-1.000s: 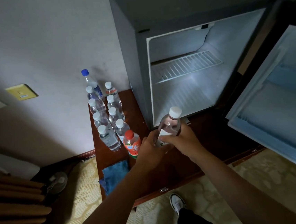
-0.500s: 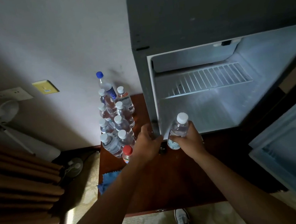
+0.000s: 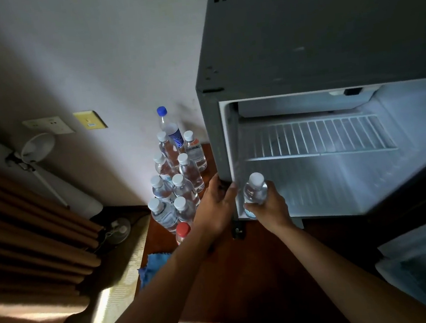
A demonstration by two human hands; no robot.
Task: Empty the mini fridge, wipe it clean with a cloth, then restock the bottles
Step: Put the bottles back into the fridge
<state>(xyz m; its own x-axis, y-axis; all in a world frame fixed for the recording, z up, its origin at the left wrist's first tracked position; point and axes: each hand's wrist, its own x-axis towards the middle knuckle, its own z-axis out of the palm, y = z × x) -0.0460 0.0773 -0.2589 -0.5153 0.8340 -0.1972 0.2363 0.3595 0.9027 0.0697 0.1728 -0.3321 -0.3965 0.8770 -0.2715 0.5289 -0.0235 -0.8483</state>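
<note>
The grey mini fridge [image 3: 312, 37] stands open on a dark wooden cabinet top [image 3: 264, 273]; its white inside shows a bare wire shelf [image 3: 316, 138]. My right hand [image 3: 269, 206] grips a clear white-capped water bottle [image 3: 255, 191] upright at the lower left of the fridge opening. My left hand [image 3: 215, 208] rests against the fridge's front left edge, fingers spread, holding nothing. Several water bottles [image 3: 179, 175] stand grouped left of the fridge, with a blue-capped bottle [image 3: 168, 125] at the back and a red-capped bottle [image 3: 182, 232] in front. A blue cloth [image 3: 152, 267] lies at the cabinet's left front edge.
The fridge door [image 3: 425, 266] hangs open at the lower right. A white wall with a socket [image 3: 48, 125] and a yellow plate [image 3: 89, 119] is behind. A white lamp [image 3: 37, 148] and brown curtain folds [image 3: 32, 241] are at the left. Patterned carpet lies below.
My head has moved closer to the fridge. My right hand has carried the bottle up to the fridge opening. My left hand has let go of the bottle and gone to the fridge's left edge.
</note>
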